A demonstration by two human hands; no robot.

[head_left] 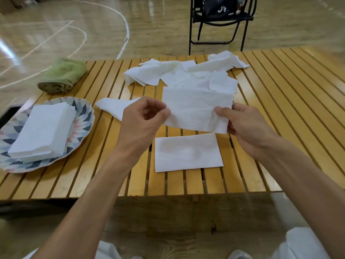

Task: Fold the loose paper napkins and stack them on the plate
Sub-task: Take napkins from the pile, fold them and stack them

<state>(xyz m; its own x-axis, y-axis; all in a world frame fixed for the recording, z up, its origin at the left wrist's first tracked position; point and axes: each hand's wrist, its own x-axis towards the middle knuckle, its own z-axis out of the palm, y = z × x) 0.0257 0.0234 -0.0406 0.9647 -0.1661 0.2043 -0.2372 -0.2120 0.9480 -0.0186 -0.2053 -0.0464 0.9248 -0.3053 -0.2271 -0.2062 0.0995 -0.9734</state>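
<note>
Head view, the only one we get: both hands are up over the table (pixel 261 128), holding one napkin (pixel 196 109) in the air between them. The left hand (pixel 143 116) pinches the napkin's left edge between thumb and curled fingers; the right hand (pixel 242 124) pinches the lower right corner, thumb on top. The sheet looks half-folded and hangs a little slack.

Below it, a folded napkin (pixel 188 152) lies flat on the slats, not yet on the plate (pixel 87 116). That plate sits at the left and already carries a neat stack (pixel 41 131). Beyond the hands, the loose pile (pixel 183 75) waits, with one stray napkin (pixel 115 107) just left of the left hand.

The risks, as I judge them: thin paper held taut can tear at either pinch, and edges met in mid-air may land crooked. The stack's upper sheets fan out slightly, so a careless drop could nudge them askew. A rolled green towel (pixel 61 75) lies at the far left.
</note>
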